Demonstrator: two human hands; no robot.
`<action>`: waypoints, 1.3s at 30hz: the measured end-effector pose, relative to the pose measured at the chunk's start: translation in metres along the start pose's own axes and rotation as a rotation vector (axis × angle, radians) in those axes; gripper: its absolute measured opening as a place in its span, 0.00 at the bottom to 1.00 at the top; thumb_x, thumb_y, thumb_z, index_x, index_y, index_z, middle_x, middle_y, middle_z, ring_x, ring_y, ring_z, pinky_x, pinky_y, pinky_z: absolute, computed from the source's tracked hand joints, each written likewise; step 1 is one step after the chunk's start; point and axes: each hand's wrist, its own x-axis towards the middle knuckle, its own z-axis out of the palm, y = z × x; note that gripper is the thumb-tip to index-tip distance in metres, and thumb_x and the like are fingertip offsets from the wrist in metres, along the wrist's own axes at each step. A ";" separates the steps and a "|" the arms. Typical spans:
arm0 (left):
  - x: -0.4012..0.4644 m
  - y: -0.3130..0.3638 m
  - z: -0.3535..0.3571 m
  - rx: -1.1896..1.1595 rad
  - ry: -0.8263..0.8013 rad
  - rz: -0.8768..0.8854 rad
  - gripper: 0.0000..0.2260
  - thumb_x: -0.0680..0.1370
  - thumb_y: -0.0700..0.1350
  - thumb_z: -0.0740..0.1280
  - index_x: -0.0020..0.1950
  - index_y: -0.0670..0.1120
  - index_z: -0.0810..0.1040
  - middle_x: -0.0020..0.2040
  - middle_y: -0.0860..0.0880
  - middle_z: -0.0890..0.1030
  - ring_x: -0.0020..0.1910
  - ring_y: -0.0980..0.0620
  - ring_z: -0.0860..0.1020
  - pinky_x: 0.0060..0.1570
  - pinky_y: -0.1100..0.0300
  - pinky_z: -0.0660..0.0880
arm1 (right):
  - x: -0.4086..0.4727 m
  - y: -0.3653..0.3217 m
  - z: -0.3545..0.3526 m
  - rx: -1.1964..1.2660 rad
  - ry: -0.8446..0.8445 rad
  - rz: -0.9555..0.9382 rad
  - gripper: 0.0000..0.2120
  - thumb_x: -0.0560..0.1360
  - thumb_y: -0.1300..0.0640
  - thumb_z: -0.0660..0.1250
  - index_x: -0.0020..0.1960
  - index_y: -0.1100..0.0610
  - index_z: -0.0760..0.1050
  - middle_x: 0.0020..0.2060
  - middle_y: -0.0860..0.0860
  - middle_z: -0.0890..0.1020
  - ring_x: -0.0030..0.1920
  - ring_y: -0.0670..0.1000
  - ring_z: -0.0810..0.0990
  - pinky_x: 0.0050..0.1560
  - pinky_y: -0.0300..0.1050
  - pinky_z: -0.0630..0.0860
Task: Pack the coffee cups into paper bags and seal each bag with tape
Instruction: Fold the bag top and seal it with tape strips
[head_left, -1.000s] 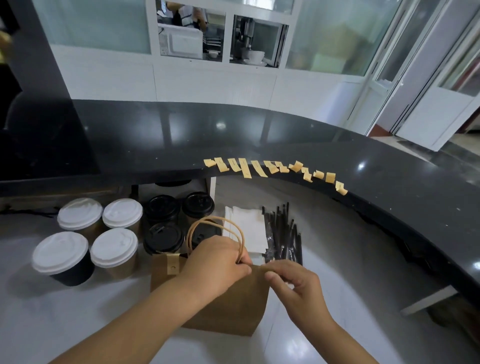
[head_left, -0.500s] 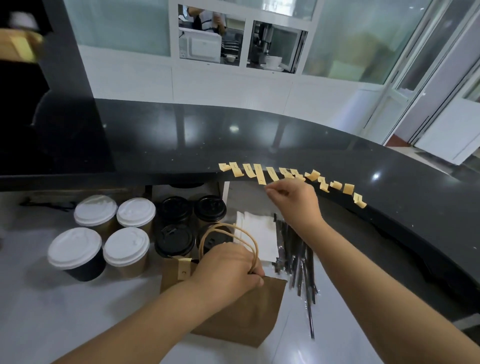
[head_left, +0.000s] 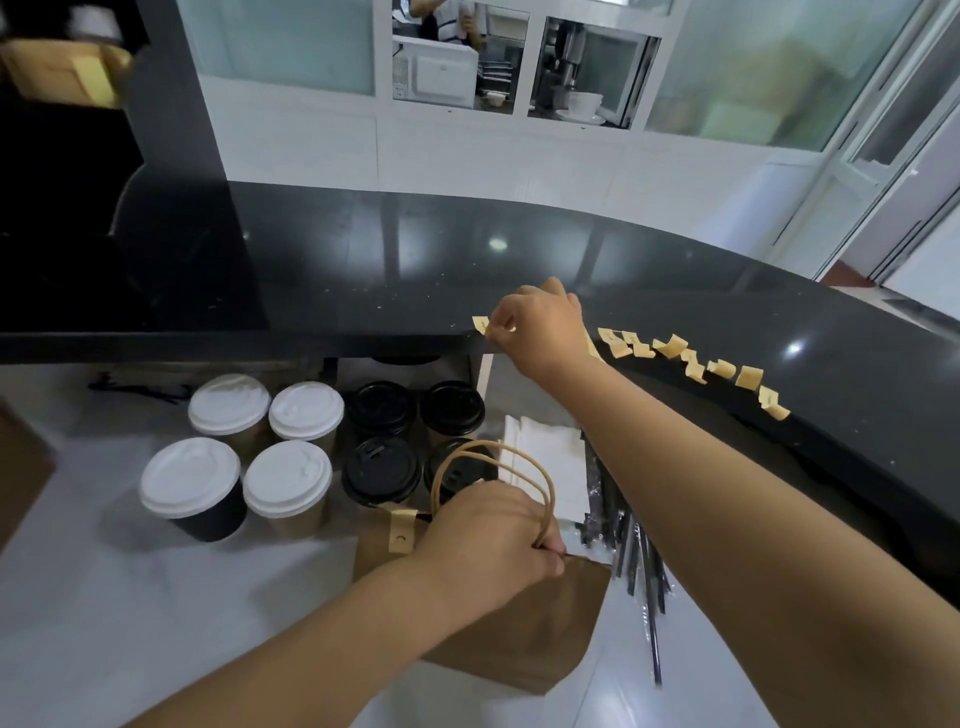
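- four white-lidded paper coffee cups (head_left: 236, 457) stand in a square at lower left of the frame; just right of them, four black-lidded cups (head_left: 382, 444), one partly hidden behind the bag handles.
- one brown paper bag (head_left: 524, 631) with loop handles stands at lower centre on the white table (head_left: 104, 613); a tan tape strip (head_left: 401, 530) already sits on its top edge.
- left hand (head_left: 491, 543): grip curled round the bag's handles and top.
- right hand (head_left: 540, 325): grip narrow, pinching one tan tape piece (head_left: 482, 325) at the black counter edge (head_left: 363, 340), centre frame, well above the bag.
- about eight further tape pieces (head_left: 691, 361) hang along that edge to the right.
- white napkins (head_left: 550, 467) and black wrapped straws (head_left: 641, 566) lie right of the bag.
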 end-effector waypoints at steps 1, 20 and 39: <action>0.000 0.000 0.000 -0.003 0.003 0.000 0.08 0.76 0.49 0.67 0.50 0.49 0.85 0.47 0.53 0.83 0.55 0.65 0.67 0.47 0.69 0.70 | 0.000 0.000 0.000 0.014 0.030 0.005 0.07 0.76 0.53 0.65 0.48 0.51 0.82 0.47 0.48 0.81 0.54 0.52 0.69 0.48 0.43 0.60; -0.003 0.005 0.002 0.046 -0.036 -0.042 0.07 0.75 0.49 0.68 0.48 0.50 0.85 0.47 0.54 0.83 0.48 0.57 0.78 0.49 0.63 0.74 | -0.054 0.017 -0.013 0.331 0.303 -0.010 0.06 0.73 0.56 0.71 0.47 0.57 0.84 0.42 0.51 0.83 0.46 0.46 0.68 0.38 0.38 0.60; -0.002 0.004 -0.002 0.016 -0.067 -0.050 0.09 0.77 0.50 0.66 0.52 0.50 0.83 0.48 0.53 0.83 0.49 0.56 0.78 0.52 0.61 0.75 | 0.001 -0.001 0.023 -0.134 0.066 -0.406 0.09 0.76 0.58 0.63 0.42 0.57 0.81 0.37 0.51 0.82 0.47 0.55 0.75 0.44 0.48 0.67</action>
